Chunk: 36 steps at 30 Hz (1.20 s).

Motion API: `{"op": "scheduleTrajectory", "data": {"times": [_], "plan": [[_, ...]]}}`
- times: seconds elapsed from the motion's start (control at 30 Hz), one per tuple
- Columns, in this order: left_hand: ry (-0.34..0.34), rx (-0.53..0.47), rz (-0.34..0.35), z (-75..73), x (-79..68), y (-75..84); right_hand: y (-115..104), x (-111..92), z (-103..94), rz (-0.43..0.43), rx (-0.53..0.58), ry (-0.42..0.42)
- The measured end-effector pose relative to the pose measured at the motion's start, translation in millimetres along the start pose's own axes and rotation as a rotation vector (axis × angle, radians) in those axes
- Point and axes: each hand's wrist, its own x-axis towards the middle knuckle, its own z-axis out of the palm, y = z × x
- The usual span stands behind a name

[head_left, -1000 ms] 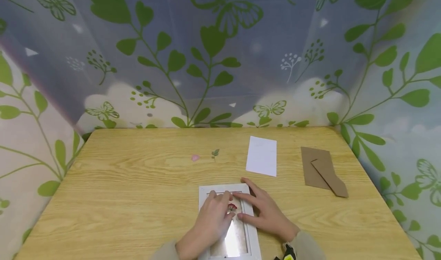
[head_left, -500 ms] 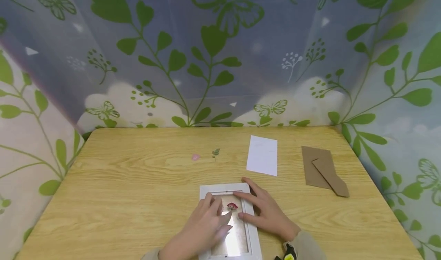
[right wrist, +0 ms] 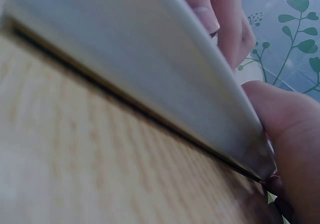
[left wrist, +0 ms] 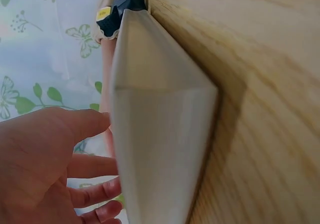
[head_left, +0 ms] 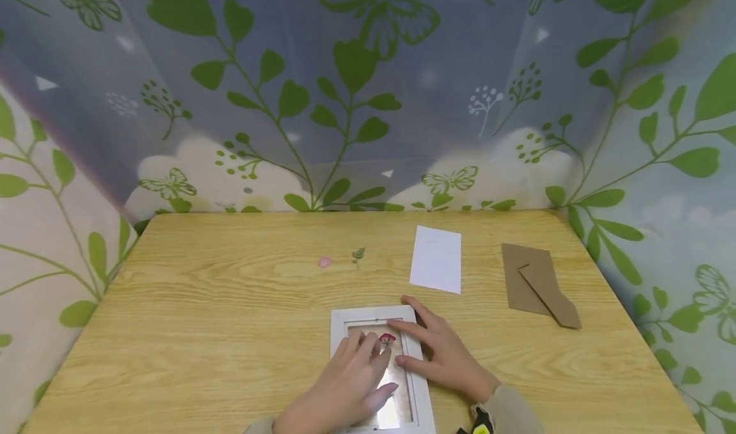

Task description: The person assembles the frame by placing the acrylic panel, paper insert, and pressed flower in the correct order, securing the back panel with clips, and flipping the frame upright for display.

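Note:
A white picture frame [head_left: 424,392] with a glass pane lies near the table's front edge. Inside its opening, toward the top, is a small red pressed flower [head_left: 387,339]. My left hand [head_left: 351,383] is over the pane from the left, fingertips just below and beside the flower, thumb extended. In the left wrist view, the fingers of the left hand [left wrist: 50,159] reach loosely over the frame's side [left wrist: 155,139]. My right hand [head_left: 439,354] holds the frame's upper right side, some fingertips over the inner border, another at the outer corner. Whether the left fingertips touch the flower is unclear.
Behind the frame lie a pink petal-like piece [head_left: 324,263] and a green leaf sprig [head_left: 358,255]. A white card [head_left: 436,259] is farther right, then a brown backing board with a stand [head_left: 528,280]. Patterned cloth [head_left: 368,101] hangs behind the wooden table [head_left: 201,332].
My left hand drew back down and left from the flower, then came up toward it again. The flower sits slightly higher in the frame. My right hand stays in place.

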Motion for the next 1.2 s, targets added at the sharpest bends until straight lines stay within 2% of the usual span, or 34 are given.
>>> {"op": "scheduleTrajectory", "data": {"times": [0.23,0.4,0.6,0.7,1.0,1.2], "plan": [[-0.043,0.029,-0.037,-1.0,1.1,-2.0,-1.5,0.7,-0.1,0.000,-0.003,0.005],[-0.053,0.023,-0.031,-0.2,0.4,-1.6,0.0,-0.4,1.3,0.000,-0.011,0.012],[-0.026,0.022,-0.009,-0.4,-0.4,-1.8,2.6,-1.9,3.4,-0.001,-0.029,0.019],[0.005,0.016,-0.006,-5.0,0.9,-6.4,2.3,-1.9,3.1,-0.001,-0.026,0.019],[0.118,-0.055,-0.102,-24.9,10.5,-39.8,0.6,0.4,2.3,-0.006,-0.010,0.012],[0.231,-0.128,-0.142,-24.3,22.1,-86.6,1.3,-0.2,3.2,0.001,0.010,0.015]]}}
